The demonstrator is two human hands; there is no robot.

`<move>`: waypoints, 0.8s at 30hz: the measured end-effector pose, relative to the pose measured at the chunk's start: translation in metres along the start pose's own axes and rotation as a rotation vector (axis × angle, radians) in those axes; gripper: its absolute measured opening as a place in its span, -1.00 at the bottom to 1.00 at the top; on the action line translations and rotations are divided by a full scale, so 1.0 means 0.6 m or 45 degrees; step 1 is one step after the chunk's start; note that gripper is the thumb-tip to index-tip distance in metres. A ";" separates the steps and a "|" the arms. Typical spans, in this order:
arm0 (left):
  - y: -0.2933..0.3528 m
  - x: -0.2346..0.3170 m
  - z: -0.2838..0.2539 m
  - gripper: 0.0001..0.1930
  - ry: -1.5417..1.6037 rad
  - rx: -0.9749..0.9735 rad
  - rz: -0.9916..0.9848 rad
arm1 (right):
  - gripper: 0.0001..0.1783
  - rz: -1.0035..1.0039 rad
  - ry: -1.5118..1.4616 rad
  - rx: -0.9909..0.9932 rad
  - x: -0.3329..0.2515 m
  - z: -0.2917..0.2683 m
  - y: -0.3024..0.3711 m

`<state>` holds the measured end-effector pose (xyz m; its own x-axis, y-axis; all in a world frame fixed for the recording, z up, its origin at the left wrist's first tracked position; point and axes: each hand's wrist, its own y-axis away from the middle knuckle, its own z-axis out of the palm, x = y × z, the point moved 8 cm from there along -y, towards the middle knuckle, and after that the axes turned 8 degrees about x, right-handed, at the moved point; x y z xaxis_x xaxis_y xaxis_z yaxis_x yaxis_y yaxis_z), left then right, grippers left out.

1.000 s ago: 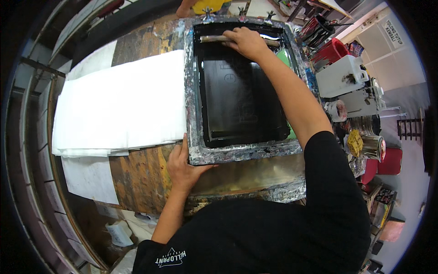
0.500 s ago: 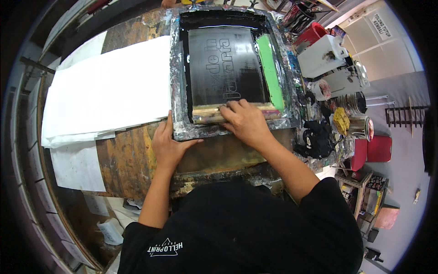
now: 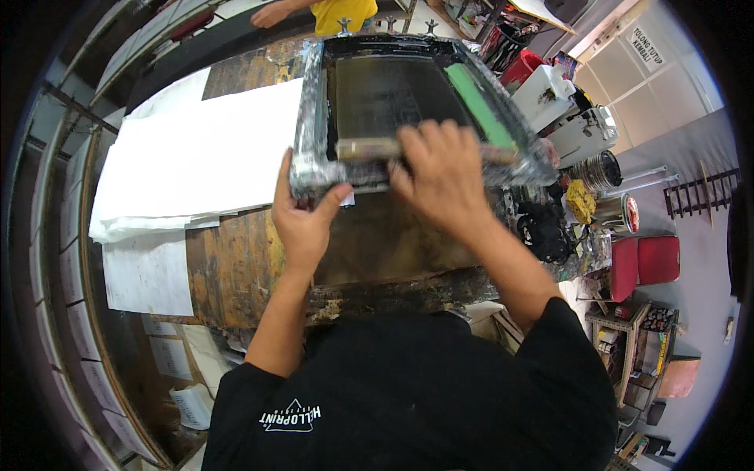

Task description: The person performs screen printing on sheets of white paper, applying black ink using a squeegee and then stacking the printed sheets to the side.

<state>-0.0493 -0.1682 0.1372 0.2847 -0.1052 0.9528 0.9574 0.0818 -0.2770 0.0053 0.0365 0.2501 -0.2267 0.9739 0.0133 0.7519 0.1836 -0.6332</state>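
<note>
- Right hand (image 3: 441, 169) is closed over a wooden bar (image 3: 365, 149), slightly blurred.
- The bar lies across the near end of a dark screen (image 3: 385, 90) — within its ink-smeared frame (image 3: 312, 118).
- Left hand (image 3: 302, 220) grips the frame's near left corner, thumb spread apart from the fingers.
- The frame's near edge appears raised above the stained table (image 3: 236, 275); wing nuts (image 3: 344, 26) stand at its far edge.
- A green strip (image 3: 481, 106) runs along the screen's right side.
- White paper (image 3: 196, 149) lies stacked left of the frame — beyond the table is a person in yellow (image 3: 345, 14).
</note>
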 end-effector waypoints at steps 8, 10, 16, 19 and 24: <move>0.016 -0.091 0.055 0.29 -1.781 -0.649 0.178 | -0.56 -0.141 -0.006 0.287 0.065 -0.074 -0.196; 0.027 -0.111 0.061 0.30 -1.733 -0.737 0.042 | -0.53 -0.103 0.045 0.272 0.078 -0.077 -0.230; -0.093 -0.006 0.093 -0.15 -1.122 -0.213 0.480 | -0.49 0.217 -0.019 -0.053 0.112 -0.074 -0.301; -0.138 0.016 0.033 -0.44 -0.992 0.046 0.597 | -0.47 0.199 0.004 -0.047 0.103 -0.085 -0.296; -0.173 -0.008 -0.177 -0.49 -1.240 0.183 0.546 | -0.41 0.040 0.052 0.123 0.086 -0.091 -0.266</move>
<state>-0.1448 -0.2816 0.1482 0.3731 0.7904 0.4858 0.7540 0.0468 -0.6552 -0.0927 0.0645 0.3943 -0.1771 0.9839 0.0226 0.6944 0.1412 -0.7056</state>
